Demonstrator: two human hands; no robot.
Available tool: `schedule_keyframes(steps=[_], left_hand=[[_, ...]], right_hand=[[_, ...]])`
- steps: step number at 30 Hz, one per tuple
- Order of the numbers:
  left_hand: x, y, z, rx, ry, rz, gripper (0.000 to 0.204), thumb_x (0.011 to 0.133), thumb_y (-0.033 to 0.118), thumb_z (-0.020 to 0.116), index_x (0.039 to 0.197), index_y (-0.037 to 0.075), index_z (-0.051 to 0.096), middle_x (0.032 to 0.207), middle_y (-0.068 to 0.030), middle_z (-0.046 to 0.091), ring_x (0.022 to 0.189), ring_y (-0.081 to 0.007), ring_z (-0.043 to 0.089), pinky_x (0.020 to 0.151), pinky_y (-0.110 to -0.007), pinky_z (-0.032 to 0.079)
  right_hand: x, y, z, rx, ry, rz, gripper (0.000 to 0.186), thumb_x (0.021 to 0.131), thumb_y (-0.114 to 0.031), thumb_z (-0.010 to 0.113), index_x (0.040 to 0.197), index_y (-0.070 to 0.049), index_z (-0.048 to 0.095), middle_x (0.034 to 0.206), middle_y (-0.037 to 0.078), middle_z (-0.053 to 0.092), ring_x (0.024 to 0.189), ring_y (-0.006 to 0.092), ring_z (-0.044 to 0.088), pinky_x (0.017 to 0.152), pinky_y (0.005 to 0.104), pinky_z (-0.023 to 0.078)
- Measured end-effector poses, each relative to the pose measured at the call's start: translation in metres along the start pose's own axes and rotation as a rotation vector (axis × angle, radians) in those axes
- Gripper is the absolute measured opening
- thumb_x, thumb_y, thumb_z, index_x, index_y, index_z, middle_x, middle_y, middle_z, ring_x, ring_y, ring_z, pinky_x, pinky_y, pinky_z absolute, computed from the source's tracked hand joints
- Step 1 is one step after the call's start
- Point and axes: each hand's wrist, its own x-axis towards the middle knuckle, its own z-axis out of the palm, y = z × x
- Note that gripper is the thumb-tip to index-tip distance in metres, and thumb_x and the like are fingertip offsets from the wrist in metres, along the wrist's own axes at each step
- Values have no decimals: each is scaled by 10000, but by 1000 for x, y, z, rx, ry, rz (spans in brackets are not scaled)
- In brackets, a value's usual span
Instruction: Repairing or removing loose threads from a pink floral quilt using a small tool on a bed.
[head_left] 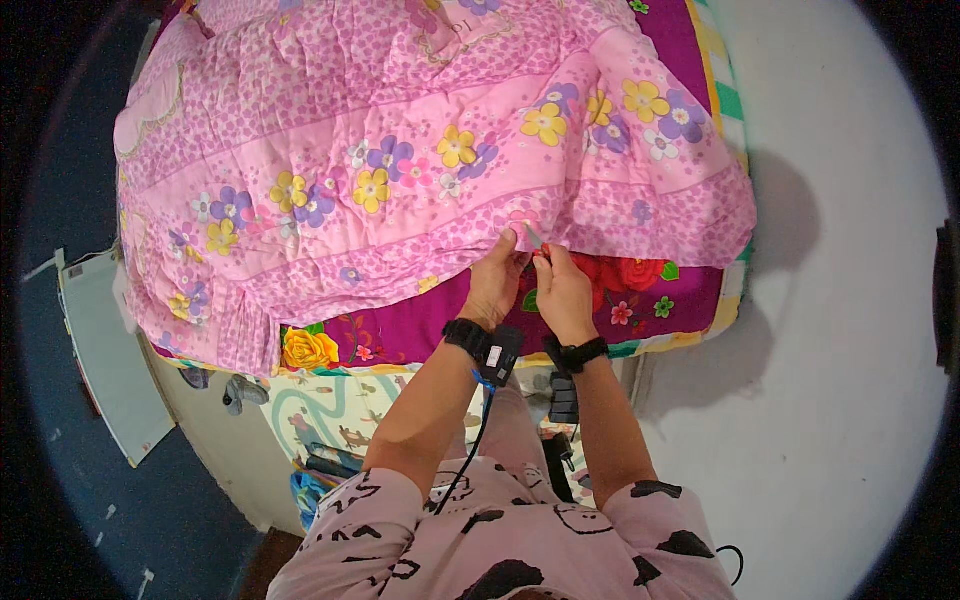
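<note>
A pink quilt (330,150) printed with yellow, purple and white flowers is spread over a bed. Its near edge is pinched up by my left hand (495,277), thumb on top. Close beside it, my right hand (563,292) is closed on a small red-handled blade (534,238). The metal tip points up and left, against the quilt next to my left thumb. Whether it is a knife or scissors cannot be made out, since my fingers cover most of the handle.
Under the quilt lies a purple sheet (385,340) with large flowers, edged in yellow and green. A white wall (840,330) runs along the right. At the left stand a pale board (115,350) and grey shoes (243,393). A patterned mat (330,405) lies below the bed's near edge.
</note>
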Motion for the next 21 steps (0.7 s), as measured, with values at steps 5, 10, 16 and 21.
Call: schedule_keyframes(steps=[5, 10, 16, 21], left_hand=[[-9, 6, 3, 27, 16, 2, 332, 915, 299, 478, 1119, 41, 516, 1030, -77, 569, 969, -212, 522, 875, -358, 398], [-13, 10, 8, 119, 65, 31, 308, 920, 286, 467, 1105, 47, 527, 1018, -76, 576, 955, -208, 529, 867, -349, 404], [-10, 6, -6, 92, 64, -19, 317, 879, 294, 554, 1057, 31, 567, 982, -43, 577, 874, -145, 501, 793, -292, 379], [-12, 7, 0, 74, 75, -26, 345, 883, 309, 547, 1076, 23, 554, 1000, -61, 567, 892, -164, 503, 847, -302, 377]], right_hand=[[8, 0, 7, -82, -112, -26, 207, 878, -228, 483, 932, -29, 488, 826, 203, 588, 703, 392, 577, 593, 480, 450], [9, -1, 5, -111, -133, -22, 206, 877, -219, 484, 940, -23, 486, 823, 206, 586, 714, 393, 576, 596, 480, 450], [10, -2, 6, -80, -129, 14, 213, 878, -212, 483, 968, -18, 479, 824, 206, 588, 719, 394, 576, 598, 479, 447], [9, 2, 14, -50, -49, -28, 219, 877, -207, 496, 1012, -35, 486, 793, 204, 582, 731, 391, 575, 591, 453, 441]])
